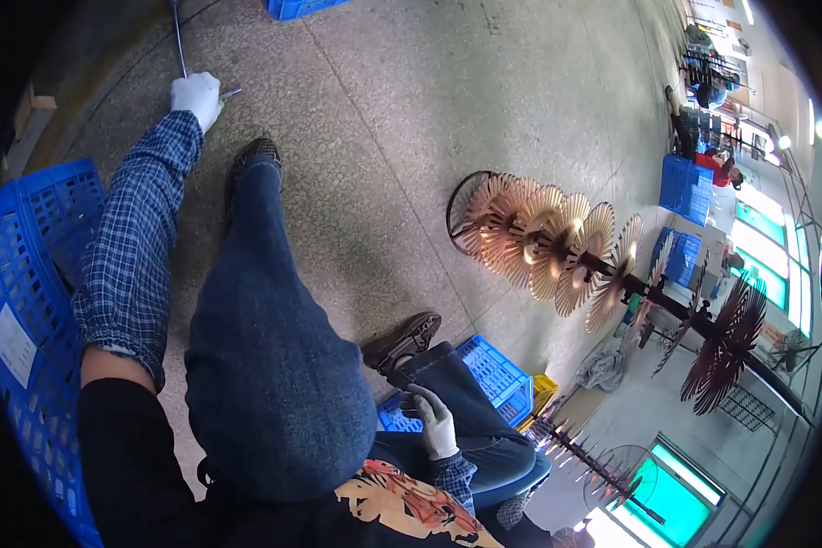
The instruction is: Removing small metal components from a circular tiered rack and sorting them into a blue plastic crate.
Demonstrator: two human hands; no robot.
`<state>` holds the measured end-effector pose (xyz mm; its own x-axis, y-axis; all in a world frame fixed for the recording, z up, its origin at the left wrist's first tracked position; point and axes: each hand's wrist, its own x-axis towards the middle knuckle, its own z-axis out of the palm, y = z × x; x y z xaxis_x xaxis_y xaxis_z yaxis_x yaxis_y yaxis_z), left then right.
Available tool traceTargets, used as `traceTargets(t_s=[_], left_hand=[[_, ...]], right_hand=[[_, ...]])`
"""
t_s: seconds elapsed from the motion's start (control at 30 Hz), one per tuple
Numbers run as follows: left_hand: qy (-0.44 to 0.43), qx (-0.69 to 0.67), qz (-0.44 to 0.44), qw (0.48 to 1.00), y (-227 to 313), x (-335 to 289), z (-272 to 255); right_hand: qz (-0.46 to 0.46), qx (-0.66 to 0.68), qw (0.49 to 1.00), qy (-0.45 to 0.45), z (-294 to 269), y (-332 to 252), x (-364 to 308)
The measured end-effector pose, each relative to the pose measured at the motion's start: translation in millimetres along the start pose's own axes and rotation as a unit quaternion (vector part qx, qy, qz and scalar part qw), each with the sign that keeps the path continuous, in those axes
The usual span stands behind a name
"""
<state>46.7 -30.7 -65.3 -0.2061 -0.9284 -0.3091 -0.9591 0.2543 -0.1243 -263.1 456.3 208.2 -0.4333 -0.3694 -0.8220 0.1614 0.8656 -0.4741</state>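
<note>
1. A thin metal rod [179,41] is slanting down from the top edge, upper left of the frame; the left hand [197,99], white-gloved, is closing its fingers around it.
2. The step in hand seems to be handling this rod at arm's length; moving it would be calling for a firm grip and a clear floor.
3. The right hand [437,427] is hovering or resting near the thigh, lower centre, fingers loosely bent; whether they are gripping anything I cannot tell.
4. A blue crate [89,187] is standing beside the left sleeve.
5. The frame is cutting off the rod's far end; the glove is hiding whether the short metal tip [233,93] is belonging to it.
</note>
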Motion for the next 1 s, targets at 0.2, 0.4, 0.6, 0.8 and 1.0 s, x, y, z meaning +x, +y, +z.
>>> traceTargets(t_s=[0.2,0.4,0.6,0.8,1.0], left_hand=[[-0.018,-0.054,0.019,0.998,0.0,7.5,6.7],[0.061,-0.013,0.063,0.996,5.9,-10.3,-18.2],[0.284,-0.315,-0.068,0.903,-27.1,-59.5,-18.1],[0.315,-0.778,-0.247,0.485,-46.4,-95.2,-34.6],[0.358,-0.861,-0.172,0.318,-45.0,-110.3,-127.7]], right_hand=[[0.0,-0.018,1.0,-0.015,-0.4,2.3,6.0],[-0.006,0.004,1.0,-0.014,1.4,4.1,8.9],[-0.015,0.031,0.999,-0.015,2.3,4.2,4.5],[-0.08,0.09,0.992,-0.028,-5.3,18.0,-4.3],[-0.213,0.088,0.973,-0.014,-7.9,24.5,-29.1]])
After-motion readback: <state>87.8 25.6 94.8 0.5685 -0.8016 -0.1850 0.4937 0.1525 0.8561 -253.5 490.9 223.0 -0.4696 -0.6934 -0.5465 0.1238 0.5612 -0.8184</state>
